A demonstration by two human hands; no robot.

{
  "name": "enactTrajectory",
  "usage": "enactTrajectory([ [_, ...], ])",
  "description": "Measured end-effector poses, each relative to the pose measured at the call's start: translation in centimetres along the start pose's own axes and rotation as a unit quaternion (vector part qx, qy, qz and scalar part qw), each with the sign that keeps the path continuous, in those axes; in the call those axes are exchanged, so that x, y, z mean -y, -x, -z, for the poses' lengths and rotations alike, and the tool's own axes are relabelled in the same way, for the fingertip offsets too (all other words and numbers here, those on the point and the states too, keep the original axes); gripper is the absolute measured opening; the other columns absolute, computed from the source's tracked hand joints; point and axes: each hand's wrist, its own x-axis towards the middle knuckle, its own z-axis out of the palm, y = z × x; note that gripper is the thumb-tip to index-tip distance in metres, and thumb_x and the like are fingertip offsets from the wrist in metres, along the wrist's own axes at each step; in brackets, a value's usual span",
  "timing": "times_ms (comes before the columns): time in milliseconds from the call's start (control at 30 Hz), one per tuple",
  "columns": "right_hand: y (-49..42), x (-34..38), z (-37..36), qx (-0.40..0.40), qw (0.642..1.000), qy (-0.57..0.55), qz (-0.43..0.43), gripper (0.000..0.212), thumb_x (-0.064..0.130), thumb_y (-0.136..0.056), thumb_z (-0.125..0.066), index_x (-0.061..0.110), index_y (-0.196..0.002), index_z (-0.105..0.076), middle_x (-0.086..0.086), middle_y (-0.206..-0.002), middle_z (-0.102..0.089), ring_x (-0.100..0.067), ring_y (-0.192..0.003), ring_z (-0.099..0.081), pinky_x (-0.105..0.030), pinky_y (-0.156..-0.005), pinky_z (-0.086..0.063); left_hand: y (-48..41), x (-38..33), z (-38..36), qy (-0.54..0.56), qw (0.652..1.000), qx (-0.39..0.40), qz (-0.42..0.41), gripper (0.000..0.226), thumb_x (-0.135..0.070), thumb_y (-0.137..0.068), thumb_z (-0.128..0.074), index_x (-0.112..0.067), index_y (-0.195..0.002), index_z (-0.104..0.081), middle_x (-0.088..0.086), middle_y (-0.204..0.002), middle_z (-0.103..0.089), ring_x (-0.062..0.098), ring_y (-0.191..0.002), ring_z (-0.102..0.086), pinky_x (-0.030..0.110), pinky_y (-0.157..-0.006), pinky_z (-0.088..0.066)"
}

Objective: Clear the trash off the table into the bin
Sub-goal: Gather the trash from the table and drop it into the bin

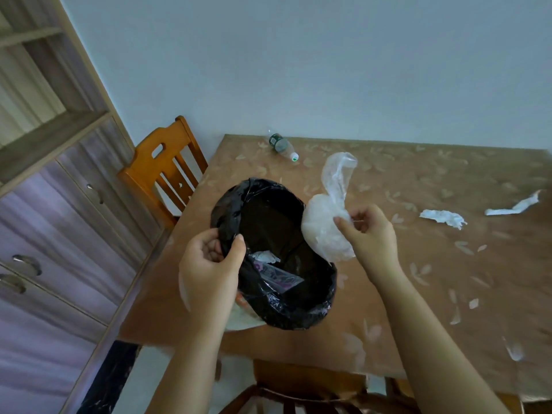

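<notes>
Holding: our left hand point(209, 261) has its grip closed on the rim of the black-lined bin point(286, 312); our right hand point(369, 231) pinches the white plastic bag point(324, 231) at the bin's far lip.
Risk, bag: we judge its loose tail may catch the rim and spill outside.
Risk, bin: it is lifted and tilted over the worktop point(388, 324) corner; a slack grip could tip out the scraps inside.
Remaining trash: bottle point(282, 146) near the wall edge, torn tissue point(443, 218) and paper strip point(513, 206) to our right, well apart.
Open room: bare worktop to our right; chair point(162, 168) crowds the left edge.
</notes>
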Motion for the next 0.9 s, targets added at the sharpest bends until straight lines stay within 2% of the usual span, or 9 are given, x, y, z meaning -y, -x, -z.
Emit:
enactTrajectory([
  [133, 3.1, 2.4, -0.1, 0.164, 0.986, 0.01, 0.0, 0.016, 0.024, -0.076, -0.069, 0.036, -0.079, -0.059, 0.009, -0.081, -0.066, -0.002, -0.072, -0.062, -0.015, -0.058, -0.05, 1.4, -1.1, 0.8, 0.04, 0.999, 0.02, -0.008, 0.02, -0.024, -0.074, -0.071, -0.02, -0.092, -0.063, -0.012, -0.075, -0.063, -0.006, -0.065, -0.059, 0.017, -0.059, -0.047],
  [200, 5.0, 2.7, 0.4, 0.208, 0.977, 0.04, 0.01, 0.018, 0.021, -0.078, -0.067, 0.034, -0.089, -0.063, 0.005, -0.09, -0.069, -0.005, -0.082, -0.065, -0.02, -0.072, -0.053, 2.2, -1.5, 1.2, 0.068, 0.997, 0.029, -0.008, 0.019, -0.021, -0.074, -0.072, -0.021, -0.09, -0.063, -0.012, -0.074, -0.063, -0.007, -0.064, -0.059, 0.009, -0.056, -0.046],
  [267, 6.7, 2.7, 1.6, 0.172, 0.981, 0.084, 0.025, 0.02, 0.021, -0.08, -0.065, 0.028, -0.099, -0.064, 0.005, -0.094, -0.069, -0.005, -0.087, -0.065, -0.018, -0.077, -0.05, 3.1, -1.7, 1.7, 0.082, 0.996, 0.036, -0.007, 0.019, -0.022, -0.072, -0.072, -0.025, -0.088, -0.062, -0.011, -0.075, -0.064, -0.006, -0.064, -0.059, 0.007, -0.056, -0.044],
  [367, 9.4, 2.4, 4.0, 0.105, 0.982, 0.156, 0.035, 0.024, 0.023, -0.082, -0.062, 0.023, -0.106, -0.063, 0.008, -0.096, -0.065, -0.003, -0.087, -0.059, 0.0, -0.069, -0.04, 4.8, -1.7, 2.3, 0.11, 0.993, 0.052, -0.006, 0.02, -0.024, -0.071, -0.073, -0.033, -0.084, -0.061, -0.014, -0.078, -0.065, -0.006, -0.068, -0.061, 0.006, -0.058, -0.044],
  [433, 11.4, 2.1, 5.7, 0.077, 0.972, 0.219, 0.04, 0.026, 0.026, -0.085, -0.058, 0.021, -0.11, -0.06, 0.006, -0.1, -0.062, -0.008, -0.091, -0.057, -0.007, -0.069, -0.04, 6.0, -1.7, 2.5, 0.128, 0.989, 0.068, -0.006, 0.022, -0.022, -0.072, -0.073, -0.034, -0.083, -0.059, -0.015, -0.08, -0.064, -0.008, -0.071, -0.062, 0.005, -0.06, -0.045],
  [533, 14.4, 1.3, 7.9, 0.05, 0.952, 0.299, 0.025, 0.029, 0.027, -0.087, -0.054, 0.017, -0.114, -0.058, -0.001, -0.11, -0.062, -0.019, -0.103, -0.055, -0.026, -0.08, -0.045, 7.8, -1.9, 2.3, 0.146, 0.985, 0.091, -0.003, 0.023, -0.019, -0.074, -0.073, -0.034, -0.084, -0.058, -0.015, -0.081, -0.063, -0.008, -0.071, -0.062, 0.005, -0.06, -0.045],
  [633, 17.3, 0.3, 10.4, 0.026, 0.935, 0.353, 0.009, 0.029, 0.027, -0.088, -0.053, 0.017, -0.114, -0.058, -0.002, -0.116, -0.061, -0.019, -0.108, -0.053, -0.025, -0.083, -0.042, 9.6, -2.3, 1.6, 0.155, 0.981, 0.115, 0.005, 0.023, -0.019, -0.074, -0.073, -0.033, -0.085, -0.058, -0.012, -0.082, -0.064, -0.007, -0.07, -0.062, 0.006, -0.06, -0.045],
  [767, 20.3, -0.6, 14.3, -0.029, 0.922, 0.384, -0.024, 0.027, 0.025, -0.087, -0.054, 0.016, -0.112, -0.061, -0.004, -0.12, -0.061, -0.024, -0.11, -0.054, -0.035, -0.091, -0.044, 11.9, -3.3, 0.0, 0.163, 0.974, 0.16, 0.007, 0.021, -0.017, -0.076, -0.072, -0.031, -0.084, -0.059, -0.008, -0.079, -0.063, -0.007, -0.063, -0.06, 0.007, -0.058, -0.045],
  [900, 22.8, -1.8, 19.2, -0.079, 0.911, 0.4, -0.064, 0.029, 0.019, -0.084, -0.057, 0.014, -0.112, -0.061, -0.006, -0.121, -0.061, -0.024, -0.111, -0.053, -0.036, -0.092, -0.044, 15.1, -5.2, -2.7, 0.156, 0.965, 0.209, -0.012, 0.022, -0.017, -0.075, -0.072, -0.032, -0.082, -0.058, -0.007, -0.077, -0.062, -0.006, -0.061, -0.058, 0.008, -0.057, -0.044],
])
